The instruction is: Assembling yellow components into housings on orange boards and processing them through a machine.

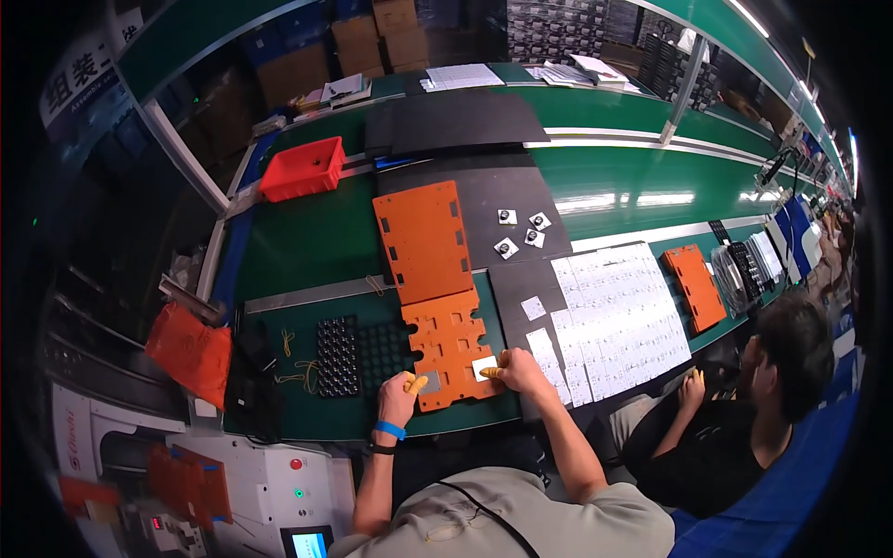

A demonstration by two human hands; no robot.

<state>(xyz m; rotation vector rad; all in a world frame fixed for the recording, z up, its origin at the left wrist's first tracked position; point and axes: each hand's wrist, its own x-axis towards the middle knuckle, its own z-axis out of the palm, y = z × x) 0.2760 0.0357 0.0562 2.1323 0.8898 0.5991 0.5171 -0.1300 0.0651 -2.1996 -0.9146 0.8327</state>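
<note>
An orange fixture plate (pixel 450 325) with notched edges and several recesses lies in front of me. My left hand (pixel 398 394), with yellow finger covers and a blue wristband, is closed at its near left corner, fingertips on a small grey square piece (pixel 429 382). At the near right corner my right hand (pixel 517 371) pinches a small white square piece (pixel 483 365) with yellow-covered fingertips. A hinged-looking orange panel (pixel 423 242) adjoins the plate's far edge. Left of the fixture, a black tray of small round parts (pixel 337 357) stands beside a darker tray (pixel 382 353).
White sheets of printed squares (pixel 619 316) cover the right side. Four-cornered white pieces with black parts (pixel 506 217) lie on a black mat (pixel 498 181). A red bin (pixel 303 169) stands far left, another orange fixture (pixel 695 288) at right. A co-worker (pixel 744 409) sits on my right.
</note>
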